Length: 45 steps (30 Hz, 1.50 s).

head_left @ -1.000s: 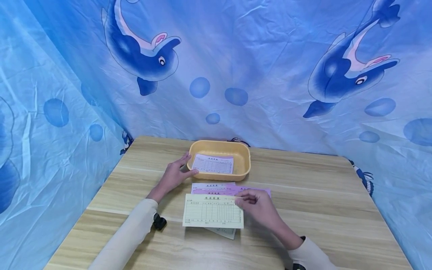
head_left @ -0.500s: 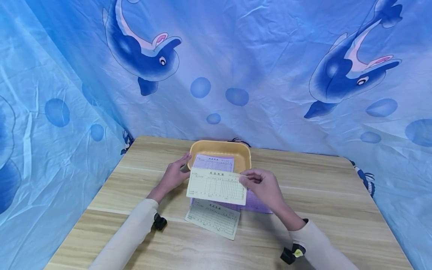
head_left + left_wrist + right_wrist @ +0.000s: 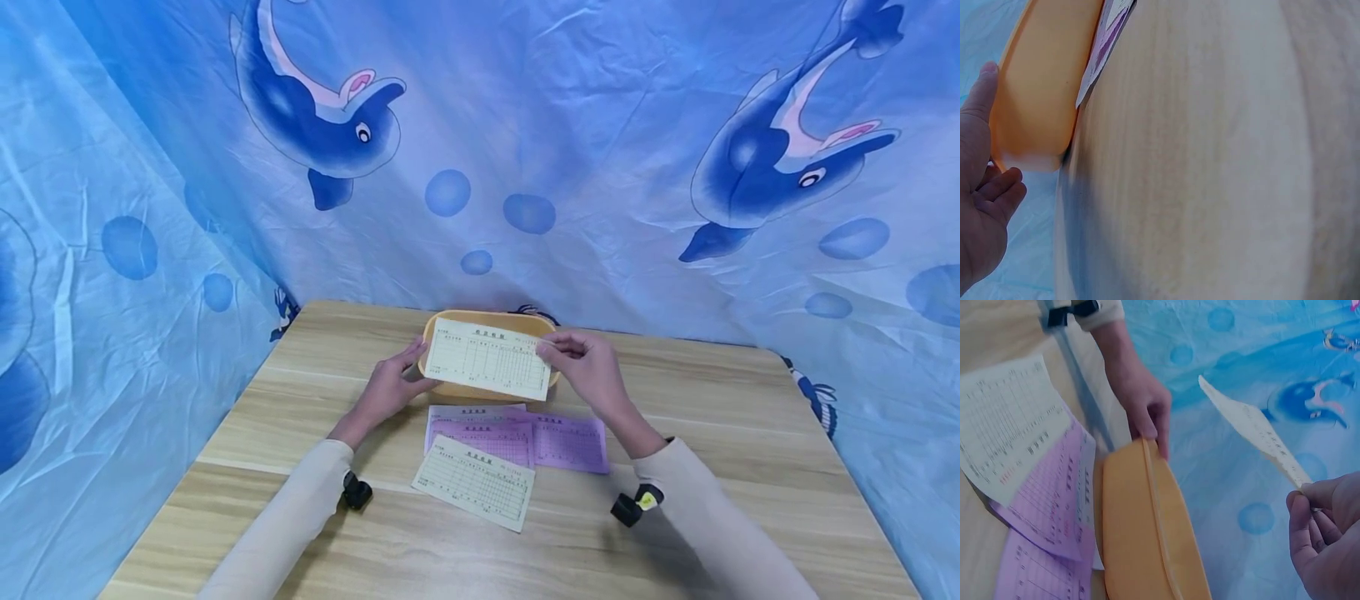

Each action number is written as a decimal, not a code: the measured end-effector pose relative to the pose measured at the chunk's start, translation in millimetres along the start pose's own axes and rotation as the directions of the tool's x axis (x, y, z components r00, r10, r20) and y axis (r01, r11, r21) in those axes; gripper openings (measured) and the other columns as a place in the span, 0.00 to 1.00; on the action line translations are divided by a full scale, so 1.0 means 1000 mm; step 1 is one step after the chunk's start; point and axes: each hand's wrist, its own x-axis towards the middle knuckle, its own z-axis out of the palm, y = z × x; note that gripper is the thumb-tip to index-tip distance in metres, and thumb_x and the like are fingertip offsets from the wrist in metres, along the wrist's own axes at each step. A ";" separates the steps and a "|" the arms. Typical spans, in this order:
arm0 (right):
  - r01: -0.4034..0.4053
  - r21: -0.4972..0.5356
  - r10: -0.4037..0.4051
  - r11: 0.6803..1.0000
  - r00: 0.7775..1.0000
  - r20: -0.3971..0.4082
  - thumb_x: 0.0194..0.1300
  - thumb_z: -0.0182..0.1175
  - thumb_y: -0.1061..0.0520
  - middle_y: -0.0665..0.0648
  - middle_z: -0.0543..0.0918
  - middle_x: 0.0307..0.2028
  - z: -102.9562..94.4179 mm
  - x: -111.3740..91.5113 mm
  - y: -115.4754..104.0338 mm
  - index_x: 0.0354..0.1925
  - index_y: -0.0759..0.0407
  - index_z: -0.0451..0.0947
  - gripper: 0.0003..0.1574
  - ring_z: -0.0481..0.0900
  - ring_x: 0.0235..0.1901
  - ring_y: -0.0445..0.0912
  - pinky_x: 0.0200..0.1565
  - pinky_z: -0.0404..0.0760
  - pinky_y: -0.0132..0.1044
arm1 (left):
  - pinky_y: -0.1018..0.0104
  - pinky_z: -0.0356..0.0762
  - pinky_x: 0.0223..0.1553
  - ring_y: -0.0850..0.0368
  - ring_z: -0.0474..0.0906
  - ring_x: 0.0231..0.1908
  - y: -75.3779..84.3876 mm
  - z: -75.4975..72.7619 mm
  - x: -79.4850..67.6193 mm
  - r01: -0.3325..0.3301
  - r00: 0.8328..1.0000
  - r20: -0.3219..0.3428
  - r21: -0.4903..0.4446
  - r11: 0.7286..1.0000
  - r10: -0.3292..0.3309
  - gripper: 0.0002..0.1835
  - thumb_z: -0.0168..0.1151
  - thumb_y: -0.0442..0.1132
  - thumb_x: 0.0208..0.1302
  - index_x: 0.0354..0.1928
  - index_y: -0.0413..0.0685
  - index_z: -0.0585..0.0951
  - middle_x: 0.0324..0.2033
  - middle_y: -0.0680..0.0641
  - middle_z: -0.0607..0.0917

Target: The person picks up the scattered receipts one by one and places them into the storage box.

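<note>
My right hand [image 3: 588,367] pinches a pale yellow receipt slip [image 3: 487,358] by its right end, between thumb and fingers. The slip is over the yellow-orange plastic basket [image 3: 457,389] and hides most of its inside in the head view. Seen from the right wrist, the slip [image 3: 1254,428] hangs in the air, apart from the basket [image 3: 1135,519]. My left hand [image 3: 386,387] holds the basket's left end, thumb on the near side and fingers round the far side. In the left wrist view the thumb lies against the basket wall [image 3: 1047,81].
In front of the basket, overlapping slips lie on the wooden table [image 3: 300,517]: a pale green slip [image 3: 476,483] nearest, a purple slip [image 3: 480,437] behind it, another purple slip [image 3: 573,446] to the right and a white slip [image 3: 480,410] at the back. A blue dolphin curtain [image 3: 600,167] hangs behind.
My right hand has lifted the pale yellow slip up and forward from the slips on the table to over the basket. The pale green slip beneath is now uncovered. My left hand stays put.
</note>
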 end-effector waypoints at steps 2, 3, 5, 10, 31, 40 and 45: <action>0.016 0.004 -0.016 1.000 1.000 -0.019 0.67 0.70 0.51 0.64 0.89 0.41 0.000 0.010 0.004 0.49 0.64 0.86 0.19 0.86 0.34 0.41 0.42 0.90 0.43 | 0.47 0.63 0.73 0.39 0.64 0.72 -0.001 0.000 0.000 0.014 1.000 0.011 -0.005 1.000 -0.014 0.46 0.75 0.55 0.59 0.73 0.40 0.67 0.76 0.37 0.62; 0.022 0.006 -0.022 1.000 0.999 -0.027 0.67 0.70 0.51 0.64 0.89 0.41 0.000 0.014 0.006 0.48 0.64 0.86 0.19 0.87 0.33 0.41 0.43 0.90 0.46 | 0.47 0.62 0.74 0.40 0.64 0.73 -0.001 0.000 0.000 0.018 1.000 0.014 -0.006 1.000 -0.018 0.48 0.74 0.58 0.59 0.74 0.40 0.67 0.76 0.37 0.62; 0.023 0.007 -0.022 1.000 0.999 -0.042 0.67 0.71 0.49 0.63 0.89 0.40 0.000 0.023 0.009 0.47 0.63 0.87 0.20 0.87 0.33 0.42 0.43 0.90 0.47 | 0.47 0.63 0.74 0.40 0.65 0.72 -0.001 -0.001 0.000 0.024 1.000 0.015 -0.002 1.000 -0.024 0.50 0.72 0.63 0.58 0.74 0.41 0.67 0.76 0.38 0.62; 0.004 -0.003 -0.005 1.000 0.998 -0.058 0.66 0.71 0.51 0.62 0.90 0.39 0.003 0.038 0.014 0.46 0.63 0.88 0.18 0.87 0.31 0.41 0.42 0.90 0.48 | 0.46 0.64 0.73 0.39 0.65 0.72 0.000 -0.001 0.001 0.024 1.000 0.014 0.007 1.000 -0.024 0.49 0.73 0.62 0.58 0.73 0.39 0.68 0.76 0.38 0.63; -0.065 -0.089 0.060 0.994 0.996 -0.064 0.64 0.72 0.56 0.65 0.90 0.37 0.039 0.067 0.052 0.43 0.66 0.88 0.14 0.89 0.35 0.62 0.39 0.91 0.47 | 0.47 0.63 0.73 0.42 0.62 0.74 0.000 -0.001 0.000 0.015 1.000 0.005 0.032 0.999 -0.015 0.50 0.73 0.62 0.58 0.73 0.39 0.67 0.76 0.39 0.63; -0.060 -0.246 0.051 0.967 0.998 -0.046 0.62 0.73 0.54 0.58 0.90 0.33 0.054 0.069 0.054 0.39 0.61 0.88 0.11 0.89 0.32 0.54 0.34 0.86 0.38 | 0.48 0.63 0.73 0.40 0.65 0.72 -0.001 -0.001 0.001 0.021 1.000 0.002 0.022 1.000 -0.021 0.49 0.73 0.61 0.58 0.74 0.41 0.67 0.76 0.39 0.63; -0.088 -0.281 0.073 0.956 0.995 -0.063 0.62 0.74 0.55 0.57 0.90 0.33 0.060 0.070 0.054 0.39 0.60 0.88 0.10 0.87 0.31 0.48 0.33 0.85 0.35 | 0.48 0.63 0.74 0.41 0.65 0.72 -0.001 -0.001 0.001 0.028 1.000 0.009 0.016 0.999 -0.028 0.50 0.73 0.61 0.58 0.74 0.39 0.67 0.76 0.39 0.63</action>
